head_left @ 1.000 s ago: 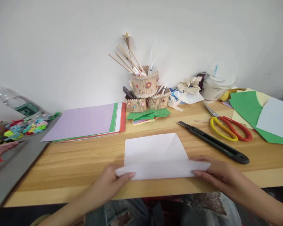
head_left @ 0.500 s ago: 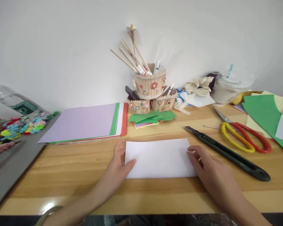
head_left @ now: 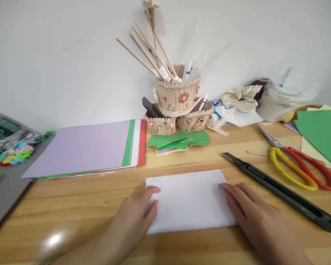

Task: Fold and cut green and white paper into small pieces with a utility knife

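Observation:
A white sheet of paper (head_left: 191, 202) lies flat on the wooden table, its long side running left to right. My left hand (head_left: 139, 211) rests at its left edge, index finger and thumb apart on the paper, a ring on one finger. At the right edge is my right hand (head_left: 252, 211), its fingers close together and touching the paper's edge. The undersides of both hands are hidden, and so is whatever lies beneath the right fingertips.
Right of the paper lie a dark green cutter (head_left: 278, 187) and scissors (head_left: 303, 165). Behind are green paper strips (head_left: 179, 139) and decorated stick baskets (head_left: 176, 95). Coloured sheets (head_left: 85, 147) lie to the left, beside a grey laptop-like slab (head_left: 9, 195) bearing crocheted pieces.
The camera view has moved closer. My left hand has shifted from gripping around the left edge to lying on top of the paper, with its index finger on the sheet.

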Tool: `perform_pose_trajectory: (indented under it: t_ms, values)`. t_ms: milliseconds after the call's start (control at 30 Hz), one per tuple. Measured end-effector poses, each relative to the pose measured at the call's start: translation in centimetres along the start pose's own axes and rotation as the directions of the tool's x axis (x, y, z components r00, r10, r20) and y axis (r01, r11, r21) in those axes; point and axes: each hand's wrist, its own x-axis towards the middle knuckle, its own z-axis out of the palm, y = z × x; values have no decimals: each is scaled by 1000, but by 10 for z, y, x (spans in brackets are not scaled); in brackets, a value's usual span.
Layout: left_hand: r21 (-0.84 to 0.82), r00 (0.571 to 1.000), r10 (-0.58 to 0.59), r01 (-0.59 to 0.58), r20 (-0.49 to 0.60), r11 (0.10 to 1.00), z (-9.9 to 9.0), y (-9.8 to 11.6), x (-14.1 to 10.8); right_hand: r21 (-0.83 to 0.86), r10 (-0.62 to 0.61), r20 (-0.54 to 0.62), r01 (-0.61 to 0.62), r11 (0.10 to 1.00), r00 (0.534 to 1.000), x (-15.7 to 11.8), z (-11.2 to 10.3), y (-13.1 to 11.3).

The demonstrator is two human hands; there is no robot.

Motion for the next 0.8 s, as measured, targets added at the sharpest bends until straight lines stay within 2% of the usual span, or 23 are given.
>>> perform_pose_trajectory:
  t_ms: [167, 267, 333, 433, 533, 800]
  values:
    - [119, 987, 159, -155, -25, 981, -4, -8, 4, 19, -8, 82, 6, 1000, 997, -9, 5, 2]
    - [200, 928, 350, -321, -128, 926, -4, -22, 8, -1, -18, 57, 18, 1000, 998, -10, 6, 2]
    - [208, 883, 426, -387, -198, 898, -4, -31, 11, 4, -38, 18, 38, 999, 999, -11, 7, 2]
    - [160, 863, 437, -408, -255, 899, -5, -37, 17, 51, -45, -37, 47, 998, 998, -13, 10, 6]
    - [102, 864, 408, -396, -296, 913, -6, -38, 22, 74, -24, -71, 30, 997, 997, -15, 14, 9]
    - [6, 909, 361, -368, -208, 930, -5, -46, 22, 76, 70, -46, -67, 995, 996, -22, 22, 6]
